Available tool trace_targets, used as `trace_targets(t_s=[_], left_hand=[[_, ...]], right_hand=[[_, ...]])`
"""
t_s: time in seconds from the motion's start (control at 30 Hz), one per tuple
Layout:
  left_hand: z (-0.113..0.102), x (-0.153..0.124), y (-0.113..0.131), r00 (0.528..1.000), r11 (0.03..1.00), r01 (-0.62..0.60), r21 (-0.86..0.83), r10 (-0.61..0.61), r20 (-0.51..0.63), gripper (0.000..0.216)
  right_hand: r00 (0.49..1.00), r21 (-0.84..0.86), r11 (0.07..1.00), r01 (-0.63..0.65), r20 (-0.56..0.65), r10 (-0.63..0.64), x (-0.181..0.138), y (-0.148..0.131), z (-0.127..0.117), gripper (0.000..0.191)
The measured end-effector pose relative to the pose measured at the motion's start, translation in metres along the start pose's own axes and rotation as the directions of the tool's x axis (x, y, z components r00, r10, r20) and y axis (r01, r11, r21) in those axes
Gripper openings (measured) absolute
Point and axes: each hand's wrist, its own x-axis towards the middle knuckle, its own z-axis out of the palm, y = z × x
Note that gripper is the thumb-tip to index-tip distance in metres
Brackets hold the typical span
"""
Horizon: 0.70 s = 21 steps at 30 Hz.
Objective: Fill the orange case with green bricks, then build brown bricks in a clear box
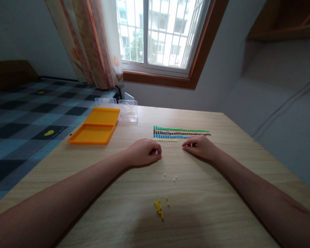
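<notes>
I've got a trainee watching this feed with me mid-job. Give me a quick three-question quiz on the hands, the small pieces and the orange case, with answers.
1. True or false: the left hand is apart from the orange case.
2. Fill in the blank: the loose pile nearest the person is ____ in colour.
3. Short answer: what colour is the row of blocks farthest from the person?

Key:
1. True
2. Yellow
3. Green

the head camera looks forward and down from close over the table [201, 206]. it faces a window [160, 36] beyond.
</notes>
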Motion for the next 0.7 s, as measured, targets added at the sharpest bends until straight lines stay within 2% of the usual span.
trace_targets(t_s=[0.2,0.33,0.47,0.7], left_hand=[[-0.001,-0.001,0.001,1.0,1.0,-0.003,0.006,0.003,0.005,0.012],[-0.002,-0.001,0.004,1.0,1.0,0.0,0.009,0.0,0.006,0.013],[-0.001,-0.001,0.004,1.0,1.0,0.011,0.019,-0.011,0.007,0.014],[0.0,0.0,0.001,1.0,1.0,0.001,0.022,-0.001,0.004,0.012]], right_hand=[[0.996,0.023,0.996,0.084,0.011,-0.085,-0.004,-0.004,-0.005,0.019],[0.994,-0.043,0.994,0.105,0.003,-0.105,-0.004,-0.005,-0.002,0.021],[0.996,-0.125,0.991,0.056,-0.067,-0.065,-0.001,-0.004,0.003,0.024],[0.99,-0.145,0.989,-0.019,-0.144,-0.002,0.009,-0.003,0.012,0.024]])
